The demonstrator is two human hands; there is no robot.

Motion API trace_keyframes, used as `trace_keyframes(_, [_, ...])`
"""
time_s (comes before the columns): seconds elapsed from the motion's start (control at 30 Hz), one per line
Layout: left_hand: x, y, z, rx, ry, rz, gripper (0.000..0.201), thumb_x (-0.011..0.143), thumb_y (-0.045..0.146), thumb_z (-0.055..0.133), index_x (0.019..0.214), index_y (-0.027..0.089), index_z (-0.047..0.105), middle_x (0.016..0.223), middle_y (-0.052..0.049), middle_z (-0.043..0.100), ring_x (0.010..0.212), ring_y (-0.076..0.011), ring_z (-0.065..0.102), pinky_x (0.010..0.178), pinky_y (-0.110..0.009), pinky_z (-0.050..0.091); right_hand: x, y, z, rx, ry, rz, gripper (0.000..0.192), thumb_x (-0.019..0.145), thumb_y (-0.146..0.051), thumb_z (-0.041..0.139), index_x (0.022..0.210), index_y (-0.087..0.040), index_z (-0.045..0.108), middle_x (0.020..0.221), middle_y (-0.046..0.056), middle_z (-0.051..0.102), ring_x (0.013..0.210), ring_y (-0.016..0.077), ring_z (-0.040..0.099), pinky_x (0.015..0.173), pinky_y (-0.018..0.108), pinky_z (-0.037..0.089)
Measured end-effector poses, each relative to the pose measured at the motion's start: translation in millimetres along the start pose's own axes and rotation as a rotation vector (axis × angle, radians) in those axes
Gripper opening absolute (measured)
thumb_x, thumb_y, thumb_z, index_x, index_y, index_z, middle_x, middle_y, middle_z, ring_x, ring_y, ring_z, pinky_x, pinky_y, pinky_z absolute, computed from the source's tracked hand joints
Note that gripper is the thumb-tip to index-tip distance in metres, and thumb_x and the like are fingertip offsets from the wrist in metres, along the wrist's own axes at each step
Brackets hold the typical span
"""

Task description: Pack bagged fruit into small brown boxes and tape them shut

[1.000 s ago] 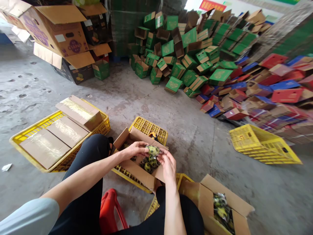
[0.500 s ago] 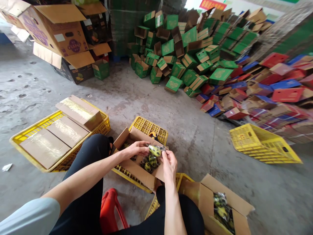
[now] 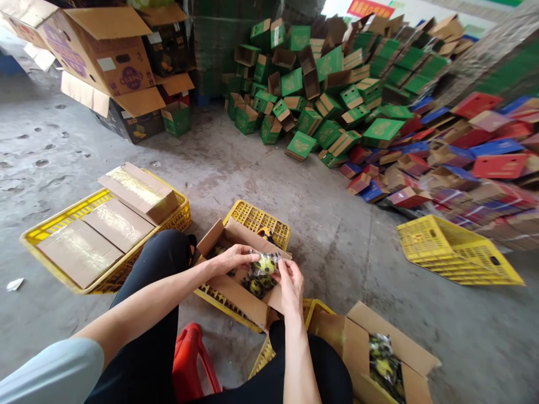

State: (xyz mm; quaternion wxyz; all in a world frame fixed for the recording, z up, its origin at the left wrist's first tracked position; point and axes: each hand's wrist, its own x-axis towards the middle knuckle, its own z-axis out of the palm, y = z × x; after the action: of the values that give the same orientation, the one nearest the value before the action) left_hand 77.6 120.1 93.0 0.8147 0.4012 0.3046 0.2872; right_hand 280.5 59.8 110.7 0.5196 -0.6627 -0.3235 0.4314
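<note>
Between my two hands is a clear plastic packet (image 3: 266, 262) with something yellow-green with black spots inside; its kind I cannot make out. My left hand (image 3: 234, 258) pinches its left end, and my right hand (image 3: 290, 280) grips the right end. Below them stands an open cardboard box (image 3: 240, 294), with more such spotted packets (image 3: 257, 286) inside. That box rests on an upturned yellow plastic crate (image 3: 256, 219). At lower right, another open cardboard box (image 3: 356, 348) contains similar packets (image 3: 384, 365).
A yellow crate (image 3: 31, 238) on the left carries taped cardboard boxes (image 3: 82, 252). A red stool (image 3: 187, 359) is under me. Nested yellow crates (image 3: 455, 252) lie at right. Green boxes (image 3: 301, 145) and red and blue boxes (image 3: 499, 165) pile up behind. Large cartons (image 3: 113, 64) stand far left.
The packet has been turned and stretched flatter between my hands, shifting slightly left. My left hand has moved a little right, and both hands still hold the packet.
</note>
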Motion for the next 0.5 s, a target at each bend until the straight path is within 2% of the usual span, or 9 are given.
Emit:
trace_keyframes(0.13, [4.2, -3.1, -1.6, -0.007, 0.05, -0.006, 0.06, 0.074, 0.066, 0.086, 0.096, 0.011, 0.076, 0.087, -0.008, 0.075, 0.071, -0.0144, 0.067, 0.073, -0.026, 0.051, -3.9, -6.9, 2.9, -0.035, -0.101, -0.022, 0.06, 0.08, -0.064, 0.077, 0.125, -0.026, 0.073, 0.134, 0.011, 0.073, 0.11, 0.0308, 0.073, 0.076, 0.037, 0.065])
trace_keyframes(0.3, [8.0, -5.1, -4.8, -0.013, 0.153, -0.043, 0.065, 0.074, 0.071, 0.082, 0.094, 0.01, 0.076, 0.082, -0.007, 0.074, 0.065, -0.0121, 0.064, 0.066, -0.023, 0.049, -7.2, -10.8, 4.3, -0.06, -0.218, -0.108, 0.054, 0.08, -0.057, 0.081, 0.124, -0.027, 0.077, 0.153, 0.009, 0.06, 0.118, 0.0325, 0.071, 0.086, 0.041, 0.066])
trace_keyframes(0.37, [7.7, -4.3, -5.4, -0.022, 0.173, -0.062, 0.066, 0.076, 0.071, 0.081, 0.098, 0.01, 0.076, 0.086, -0.009, 0.076, 0.067, -0.0132, 0.067, 0.066, -0.023, 0.05, -6.3, -9.5, 3.3, -0.069, -0.229, -0.139, 0.053, 0.079, -0.056, 0.082, 0.123, -0.027, 0.078, 0.151, 0.009, 0.062, 0.119, 0.0324, 0.071, 0.09, 0.042, 0.065])
trace_keyframes(0.5, [5.9, -2.7, -5.3, -0.049, 0.219, -0.11, 0.067, 0.08, 0.069, 0.08, 0.116, 0.013, 0.073, 0.096, -0.01, 0.078, 0.067, -0.0158, 0.072, 0.067, -0.026, 0.055, -2.1, -3.2, -0.4, -0.125, -0.202, -0.112, 0.051, 0.082, -0.061, 0.076, 0.116, -0.023, 0.082, 0.12, 0.011, 0.08, 0.1, 0.0302, 0.077, 0.094, 0.045, 0.063])
